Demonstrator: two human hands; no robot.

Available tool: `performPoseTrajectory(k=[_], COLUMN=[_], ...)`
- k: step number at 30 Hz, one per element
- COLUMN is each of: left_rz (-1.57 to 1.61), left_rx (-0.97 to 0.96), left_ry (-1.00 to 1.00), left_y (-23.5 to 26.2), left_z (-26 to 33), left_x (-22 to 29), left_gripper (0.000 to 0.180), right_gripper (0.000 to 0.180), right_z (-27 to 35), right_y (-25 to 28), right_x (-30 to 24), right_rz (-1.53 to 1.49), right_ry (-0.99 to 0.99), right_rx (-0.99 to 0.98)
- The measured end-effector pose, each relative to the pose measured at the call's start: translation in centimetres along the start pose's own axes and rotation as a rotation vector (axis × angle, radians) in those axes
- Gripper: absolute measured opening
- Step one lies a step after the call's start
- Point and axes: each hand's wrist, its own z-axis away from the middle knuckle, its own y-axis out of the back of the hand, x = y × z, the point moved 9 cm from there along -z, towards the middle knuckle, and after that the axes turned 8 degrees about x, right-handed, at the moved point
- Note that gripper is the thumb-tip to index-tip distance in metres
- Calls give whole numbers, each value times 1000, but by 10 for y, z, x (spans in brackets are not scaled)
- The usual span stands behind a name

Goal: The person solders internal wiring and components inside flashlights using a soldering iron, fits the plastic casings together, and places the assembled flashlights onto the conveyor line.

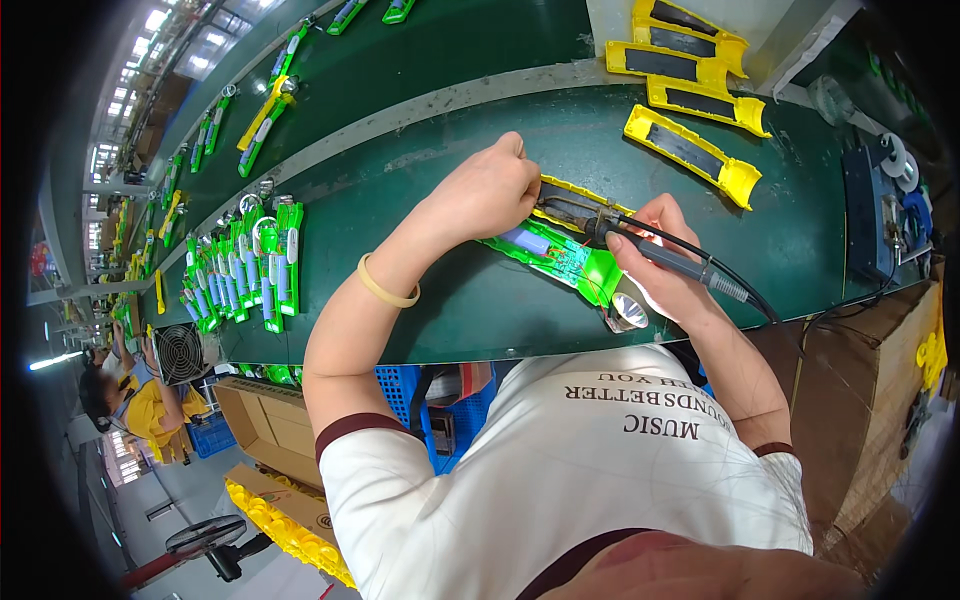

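A soldering iron (pixel 680 262) with a black cable is gripped in my right hand (pixel 662 245). Its tip end reaches left over a yellow half shell (pixel 572 192) that has a dark panel inside. My left hand (pixel 497 190) is closed at the left end of that shell; what its fingers pinch is hidden. Nearer to me, against the shell, lies an open green flashlight housing (pixel 603 270). Inside it are a blue battery cell (pixel 524 240), a circuit board (pixel 568 258) with thin wires, and a shiny reflector (pixel 630 311) at the right end.
Several green flashlight halves (pixel 245 265) stand in a row at left on the green bench (pixel 420 330). Yellow shells (pixel 690 155) lie at the back right. A soldering station (pixel 872 215) with a solder spool (pixel 900 168) is at far right. Further assemblies (pixel 268 120) lie beyond a rail (pixel 400 115).
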Motion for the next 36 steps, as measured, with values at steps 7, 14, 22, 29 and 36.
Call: performPoseTrajectory(k=[7, 14, 22, 29, 36], left_rz=[-44, -37, -39, -22, -52], left_rx=[-42, -36, 37, 7, -44], left_ry=[33, 39, -74, -39, 7], left_y=[-5, -1, -1, -6, 0], left_z=[-1, -1, -4, -2, -4], left_x=[-4, -7, -1, 2, 8], left_gripper=[11, 10, 8, 8, 10], right_gripper=[26, 19, 26, 27, 23], right_z=[7, 2, 7, 4, 2], right_y=[15, 88, 143, 129, 126], right_x=[16, 28, 66, 66, 68], right_rz=[-281, -636, -547, -520, -539], right_ry=[-37, 73, -39, -89, -81], right_rx=[91, 464, 672, 554, 519])
